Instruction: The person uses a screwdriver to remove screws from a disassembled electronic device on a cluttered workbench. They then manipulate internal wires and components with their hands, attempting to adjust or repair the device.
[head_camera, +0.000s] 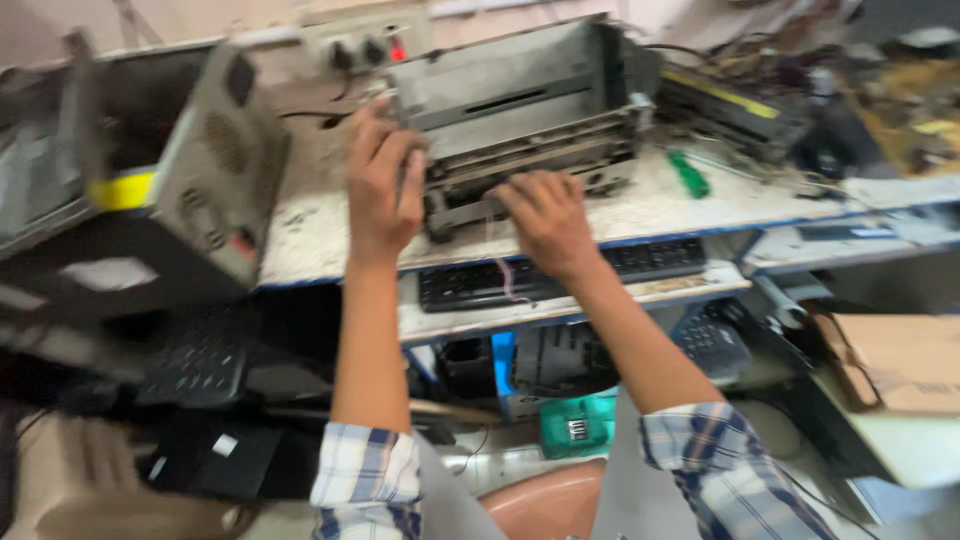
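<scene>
— What is sitting in the middle of the workbench?

— An opened grey machine chassis — a printer-like metal frame with its cover off — is standing on the dusty white bench top, its open front edge facing the person.

— And the hands, what are they doing?

— The left hand is lying against the chassis's left front corner, fingers pointing up and curling onto the frame. The right hand is resting palm down on the lower front rail, fingers spread flat over it. The picture is blurring, so whether either hand is truly clamping the metal I cannot tell; both are touching it, a little apart from each other.

— What is lying around them?

— A black keyboard is sitting on the pull-out shelf just below the bench edge, partly under the right wrist. A green-handled screwdriver is lying on the bench to the right of the chassis. To the left, a grey casing with vent holes is leaning tilted, a yellow strip beside it. A cardboard box is resting lower right.
</scene>
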